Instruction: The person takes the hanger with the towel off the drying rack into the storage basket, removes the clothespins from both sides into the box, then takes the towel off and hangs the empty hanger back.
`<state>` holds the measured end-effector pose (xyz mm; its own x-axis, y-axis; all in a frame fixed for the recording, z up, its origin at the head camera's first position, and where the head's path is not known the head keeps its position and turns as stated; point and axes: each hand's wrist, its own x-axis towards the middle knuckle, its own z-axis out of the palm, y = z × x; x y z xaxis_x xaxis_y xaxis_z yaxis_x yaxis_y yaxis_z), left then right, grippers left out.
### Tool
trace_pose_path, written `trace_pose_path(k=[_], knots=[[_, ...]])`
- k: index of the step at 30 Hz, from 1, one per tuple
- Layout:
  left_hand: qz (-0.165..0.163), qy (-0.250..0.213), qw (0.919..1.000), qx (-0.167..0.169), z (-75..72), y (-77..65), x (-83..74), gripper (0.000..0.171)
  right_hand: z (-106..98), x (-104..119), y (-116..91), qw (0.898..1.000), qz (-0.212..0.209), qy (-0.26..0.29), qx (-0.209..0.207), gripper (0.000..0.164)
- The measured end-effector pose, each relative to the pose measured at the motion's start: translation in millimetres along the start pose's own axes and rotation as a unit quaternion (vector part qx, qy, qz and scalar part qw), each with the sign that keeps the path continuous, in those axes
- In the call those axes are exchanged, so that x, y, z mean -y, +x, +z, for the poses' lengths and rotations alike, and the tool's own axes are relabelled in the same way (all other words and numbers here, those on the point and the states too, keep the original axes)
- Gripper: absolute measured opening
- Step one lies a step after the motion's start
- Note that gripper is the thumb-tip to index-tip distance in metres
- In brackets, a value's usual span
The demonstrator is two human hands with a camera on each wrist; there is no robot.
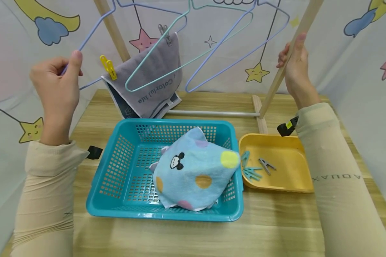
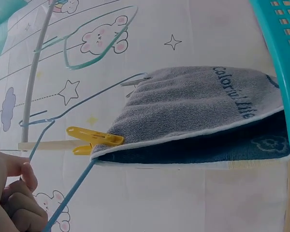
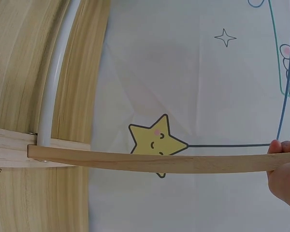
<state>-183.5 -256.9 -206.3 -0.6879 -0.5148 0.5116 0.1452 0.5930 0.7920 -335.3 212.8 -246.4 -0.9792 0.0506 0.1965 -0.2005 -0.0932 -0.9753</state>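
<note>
My left hand [image 1: 58, 84] grips the left corner of a blue-purple clothes hanger [image 1: 98, 25]. From that hanger hangs a grey towel [image 1: 154, 73] with dark lettering. A yellow clothespin [image 1: 108, 67] pinches its near corner, and a grey clothespin [image 1: 166, 35] its far one. The left wrist view shows curled fingers [image 2: 24, 208] beside the hanger's lower end, with the towel sagging into a fold. My right hand [image 1: 296, 66] holds the right wooden post [image 1: 278, 79] of the drying rack; in the right wrist view, fingers [image 3: 280, 162] wrap round this post.
A green hanger [image 1: 148, 53] and another blue-purple hanger [image 1: 209, 51] hang to the right. Below stands a teal basket [image 1: 93, 194] holding a spotted light-blue cloth [image 1: 193, 171]. Beside it, a yellow tray [image 1: 289, 151] holds several clothespins [image 1: 252, 173]. The rack's white crossbar [image 1: 212, 113] runs behind.
</note>
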Motion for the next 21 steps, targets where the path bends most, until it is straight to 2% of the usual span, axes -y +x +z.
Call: trace_pose_path(k=[7,12,17,21], knots=[[0.022,-0.019,0.9987,-0.041,-2.5,-0.2,-5.9,0.03,0.8,-0.6,0.9,1.0,-0.006,0.002,0.002,0.046],[0.032,-0.025,0.9963,-0.075,-11.0,-5.5,-16.8,0.029,3.4,-1.7,1.7,1.0,-0.003,0.005,-0.002,0.046],[0.049,-0.02,0.9933,-0.102,-20.8,-6.1,-19.8,0.027,4.2,-2.3,1.8,1.0,-0.005,-0.004,0.001,0.046],[0.039,-0.011,0.9927,-0.114,-29.8,-10.5,-25.8,0.022,4.2,-1.1,3.4,1.0,-0.007,-0.005,-0.003,0.046]])
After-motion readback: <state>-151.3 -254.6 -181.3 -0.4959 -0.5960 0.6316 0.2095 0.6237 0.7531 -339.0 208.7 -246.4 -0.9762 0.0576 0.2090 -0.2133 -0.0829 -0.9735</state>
